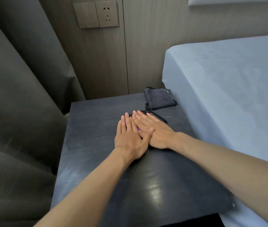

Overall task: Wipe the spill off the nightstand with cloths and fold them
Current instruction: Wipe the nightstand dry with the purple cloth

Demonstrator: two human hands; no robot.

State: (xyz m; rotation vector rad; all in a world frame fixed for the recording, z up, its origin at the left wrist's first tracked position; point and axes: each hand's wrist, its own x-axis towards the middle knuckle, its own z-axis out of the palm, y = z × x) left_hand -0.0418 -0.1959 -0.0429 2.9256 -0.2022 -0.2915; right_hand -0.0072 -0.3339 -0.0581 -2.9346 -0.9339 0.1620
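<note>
A dark nightstand (97,153) fills the middle of the head view. Both my hands lie flat on it, side by side, pressing down on a purple cloth (139,128) with a black hem; only slivers of purple show between my fingers. My left hand (130,138) has its fingers stretched forward, and its thumb rests over my right hand (156,130). The cloth's black edge sticks out past my right fingertips. Behind it, at the back right corner, lies a folded dark grey cloth (159,99). I cannot make out any spill on the top.
A bed with a light blue sheet (228,87) runs along the nightstand's right side. Grey curtains (15,95) hang close on the left. The wood-panel wall behind carries a switch and a socket (107,13). The nightstand's near half shows a glossy reflection.
</note>
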